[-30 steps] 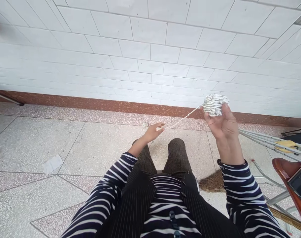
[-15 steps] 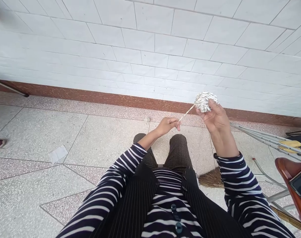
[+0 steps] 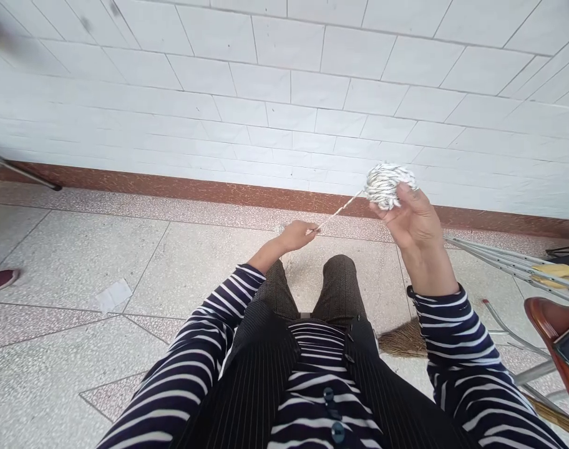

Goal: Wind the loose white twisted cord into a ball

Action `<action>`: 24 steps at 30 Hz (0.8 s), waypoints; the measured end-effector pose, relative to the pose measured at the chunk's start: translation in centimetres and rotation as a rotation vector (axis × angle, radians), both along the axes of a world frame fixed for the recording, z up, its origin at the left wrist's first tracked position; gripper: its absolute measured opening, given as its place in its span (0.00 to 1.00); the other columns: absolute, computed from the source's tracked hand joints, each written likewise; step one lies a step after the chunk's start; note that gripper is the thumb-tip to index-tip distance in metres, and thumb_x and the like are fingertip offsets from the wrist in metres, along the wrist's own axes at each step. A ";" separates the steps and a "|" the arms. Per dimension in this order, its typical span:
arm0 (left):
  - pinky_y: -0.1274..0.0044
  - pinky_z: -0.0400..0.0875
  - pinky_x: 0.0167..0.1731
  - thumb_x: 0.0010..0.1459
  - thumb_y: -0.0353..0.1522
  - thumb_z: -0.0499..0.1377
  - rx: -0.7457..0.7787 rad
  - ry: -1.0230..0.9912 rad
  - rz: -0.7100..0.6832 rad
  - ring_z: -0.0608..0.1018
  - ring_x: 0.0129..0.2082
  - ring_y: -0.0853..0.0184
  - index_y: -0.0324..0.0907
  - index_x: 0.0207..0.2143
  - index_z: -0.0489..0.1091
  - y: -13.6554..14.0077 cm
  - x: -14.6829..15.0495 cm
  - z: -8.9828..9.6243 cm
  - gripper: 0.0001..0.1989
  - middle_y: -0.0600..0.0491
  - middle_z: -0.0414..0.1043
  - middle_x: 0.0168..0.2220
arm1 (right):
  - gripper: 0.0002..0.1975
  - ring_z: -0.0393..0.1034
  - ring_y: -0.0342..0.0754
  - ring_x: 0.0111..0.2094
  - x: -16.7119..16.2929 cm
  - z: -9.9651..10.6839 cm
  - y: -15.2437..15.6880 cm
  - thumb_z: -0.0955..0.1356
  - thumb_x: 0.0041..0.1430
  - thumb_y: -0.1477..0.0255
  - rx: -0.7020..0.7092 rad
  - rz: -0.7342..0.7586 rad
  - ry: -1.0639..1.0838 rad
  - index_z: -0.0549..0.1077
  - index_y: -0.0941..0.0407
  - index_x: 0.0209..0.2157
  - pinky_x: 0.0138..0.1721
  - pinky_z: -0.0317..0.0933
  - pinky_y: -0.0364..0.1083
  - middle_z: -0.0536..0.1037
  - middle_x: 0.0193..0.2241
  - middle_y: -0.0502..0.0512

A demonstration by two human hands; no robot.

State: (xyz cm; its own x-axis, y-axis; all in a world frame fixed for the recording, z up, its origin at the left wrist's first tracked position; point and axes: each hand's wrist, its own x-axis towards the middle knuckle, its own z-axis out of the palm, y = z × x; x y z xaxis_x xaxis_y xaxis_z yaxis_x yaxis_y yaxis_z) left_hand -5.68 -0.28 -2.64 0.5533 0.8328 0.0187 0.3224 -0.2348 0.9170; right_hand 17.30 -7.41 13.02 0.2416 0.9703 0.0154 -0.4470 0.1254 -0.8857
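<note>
Much winding appears done on the cord ball (image 3: pixel 382 184) — gripped centre-right by the right hand (image 3: pixel 418 226) — but one strand (image 3: pixel 340 209), pinched mid-frame by the left hand (image 3: pixel 297 236), is left unwound.

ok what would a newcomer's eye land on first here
Probably the ball of white, dark-flecked cord in the right hand, right of centre against the tiled wall. Its strand slants down to the left hand, near the middle. Next, perhaps, the striped sleeves and the maroon shoe at the left edge.
</note>
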 end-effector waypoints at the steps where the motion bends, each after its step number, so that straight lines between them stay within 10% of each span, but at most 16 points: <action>1: 0.71 0.71 0.48 0.53 0.37 0.68 -0.014 -0.067 0.016 0.81 0.41 0.58 0.44 0.36 0.81 0.0 0.4 0.5 0.08 0.50 0.83 0.38 | 0.23 0.79 0.50 0.43 -0.4 0.0 -0.1 0.82 0.39 0.67 -0.019 0.049 -0.008 0.78 0.53 0.39 0.38 0.81 0.49 0.83 0.42 0.53; 4: 0.68 0.69 0.54 0.55 0.40 0.69 -0.134 -0.348 -0.088 0.80 0.49 0.57 0.44 0.47 0.80 -0.8 2.2 2.7 0.19 0.47 0.82 0.46 | 0.28 0.79 0.55 0.47 -1.4 -0.5 -0.1 0.83 0.36 0.69 -0.093 0.153 -0.019 0.78 0.52 0.43 0.41 0.82 0.55 0.83 0.43 0.53; 10: 0.68 0.71 0.49 0.61 0.51 0.64 -0.285 -0.579 -0.123 0.82 0.37 0.62 0.38 0.35 0.78 -2.3 3.4 5.1 0.23 0.47 0.81 0.32 | 0.30 0.79 0.55 0.48 -1.5 -2.0 0.1 0.83 0.33 0.71 -0.131 0.154 0.001 0.79 0.52 0.42 0.42 0.82 0.55 0.83 0.41 0.51; 24: 0.75 0.70 0.43 0.66 0.44 0.56 -0.084 0.051 -0.217 0.80 0.38 0.63 0.42 0.32 0.80 -1.1 -2.0 -2.7 0.20 0.51 0.82 0.35 | 0.20 0.78 0.46 0.42 1.0 -1.5 0.3 0.81 0.40 0.65 -0.026 -0.069 0.103 0.78 0.53 0.35 0.36 0.79 0.43 0.82 0.41 0.50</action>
